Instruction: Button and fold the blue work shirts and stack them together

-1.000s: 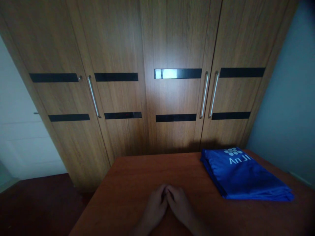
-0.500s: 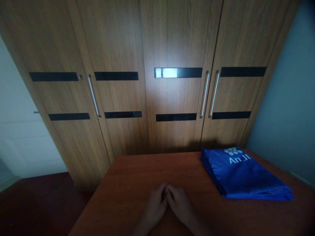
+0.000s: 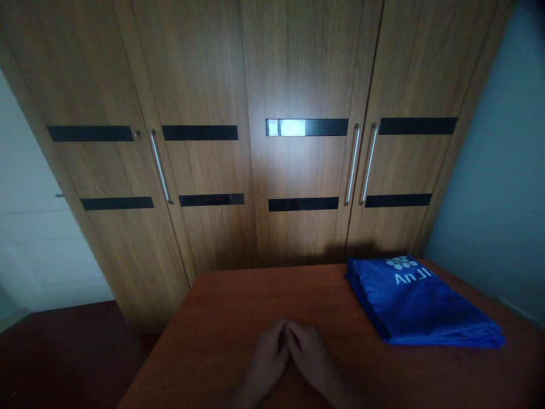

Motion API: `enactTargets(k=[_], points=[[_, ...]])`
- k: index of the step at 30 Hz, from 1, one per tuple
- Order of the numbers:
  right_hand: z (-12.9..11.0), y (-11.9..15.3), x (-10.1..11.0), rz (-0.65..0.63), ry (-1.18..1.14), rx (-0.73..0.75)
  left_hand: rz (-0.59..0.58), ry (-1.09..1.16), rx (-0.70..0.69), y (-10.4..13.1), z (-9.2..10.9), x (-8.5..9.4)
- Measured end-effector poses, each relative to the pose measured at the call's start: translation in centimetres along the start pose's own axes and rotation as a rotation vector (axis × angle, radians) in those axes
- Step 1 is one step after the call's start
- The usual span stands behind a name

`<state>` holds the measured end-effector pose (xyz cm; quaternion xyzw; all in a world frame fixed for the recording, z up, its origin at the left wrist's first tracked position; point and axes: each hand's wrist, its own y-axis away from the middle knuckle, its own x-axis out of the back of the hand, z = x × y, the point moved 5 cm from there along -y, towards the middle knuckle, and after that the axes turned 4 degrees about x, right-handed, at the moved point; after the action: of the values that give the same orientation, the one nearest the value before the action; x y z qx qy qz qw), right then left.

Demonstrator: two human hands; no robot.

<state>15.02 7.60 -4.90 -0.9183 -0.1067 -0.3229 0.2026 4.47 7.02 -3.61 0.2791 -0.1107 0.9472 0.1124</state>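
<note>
My left hand (image 3: 269,352) and my right hand (image 3: 310,353) rest together at the near middle of the reddish-brown wooden table (image 3: 255,295). Their fingers are closed and curled inward, and the two hands touch at the knuckles and thumbs. No object shows in either one; the undersides of the fingers are hidden. To the right of my right hand, apart from it, lies a folded blue cloth (image 3: 419,309) with white lettering and a cluster of white dots near its far edge.
A tall wooden wardrobe (image 3: 213,233) with metal handles and dark strips stands behind the table, its doors closed. At the left are a white door (image 3: 46,250) and dark red floor (image 3: 72,346). A pale blue wall (image 3: 489,199) rises on the right.
The view has shifted very slightly. Both hands keep the same closed, touching pose, and the blue cloth lies where it was.
</note>
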Motion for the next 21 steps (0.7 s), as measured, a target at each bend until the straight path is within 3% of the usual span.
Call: enactTargets(k=[21], points=[[-0.07, 0.0, 0.07, -0.012, -0.005, -0.009, -0.009, 0.003, -0.004, 0.09, 0.23, 0.01]])
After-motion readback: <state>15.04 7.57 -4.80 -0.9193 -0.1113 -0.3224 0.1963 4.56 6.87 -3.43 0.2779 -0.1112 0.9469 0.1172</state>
